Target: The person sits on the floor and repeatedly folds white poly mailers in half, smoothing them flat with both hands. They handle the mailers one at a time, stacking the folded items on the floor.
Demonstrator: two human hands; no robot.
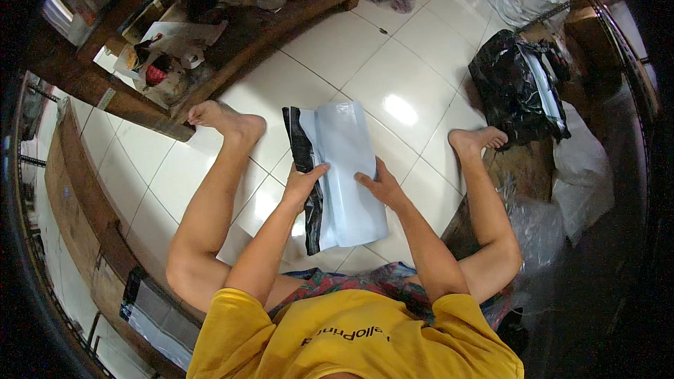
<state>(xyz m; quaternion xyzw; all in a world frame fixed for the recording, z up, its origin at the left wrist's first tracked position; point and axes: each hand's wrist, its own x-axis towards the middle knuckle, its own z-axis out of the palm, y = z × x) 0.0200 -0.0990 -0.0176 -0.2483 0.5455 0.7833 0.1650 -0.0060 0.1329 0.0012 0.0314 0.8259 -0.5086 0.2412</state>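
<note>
Between my legs, above the tiled floor, I hold a pale grey-blue plastic mailing bag with a black strip along its left side. It looks flat and glossy; whether it is one bag or a stack I cannot tell. My left hand is closed on its left edge, the thumb lying over the top face. On the right edge, my right hand grips it with the thumb on top and the fingers mostly hidden underneath.
A wooden shelf unit with cluttered items stands at upper left. To the right, a black plastic sack holds pale flat packets. White sacking and crumpled clear plastic lie beside my right leg. A long wooden board runs along the left.
</note>
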